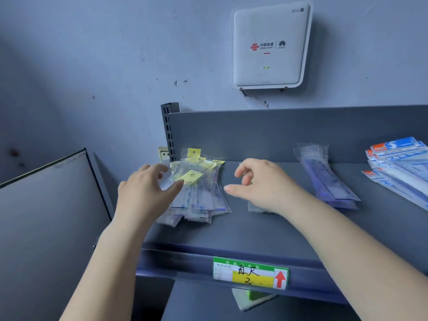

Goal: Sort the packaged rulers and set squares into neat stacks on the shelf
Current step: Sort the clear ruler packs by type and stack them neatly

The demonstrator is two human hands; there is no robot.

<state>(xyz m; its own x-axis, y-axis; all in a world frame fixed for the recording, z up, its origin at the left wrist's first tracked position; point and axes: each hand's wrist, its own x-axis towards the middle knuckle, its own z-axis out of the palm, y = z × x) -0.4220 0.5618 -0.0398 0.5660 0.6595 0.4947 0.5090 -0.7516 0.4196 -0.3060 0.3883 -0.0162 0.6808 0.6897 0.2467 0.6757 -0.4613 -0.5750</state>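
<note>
There, the grey metal shelf [243,230] carried a fanned pile of glossy clear-plastic ruler packets [199,195]; the left hand [143,191] rested on it, fingers spread; the right hand [261,184] hovered, fingers loosely curled, empty.

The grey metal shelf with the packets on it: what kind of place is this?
Probably a stationery shop or its stockroom. The grey metal shelf carries a green and yellow price label on its front rail, and several piles of clear plastic ruler packets lie on it like stock.
</note>
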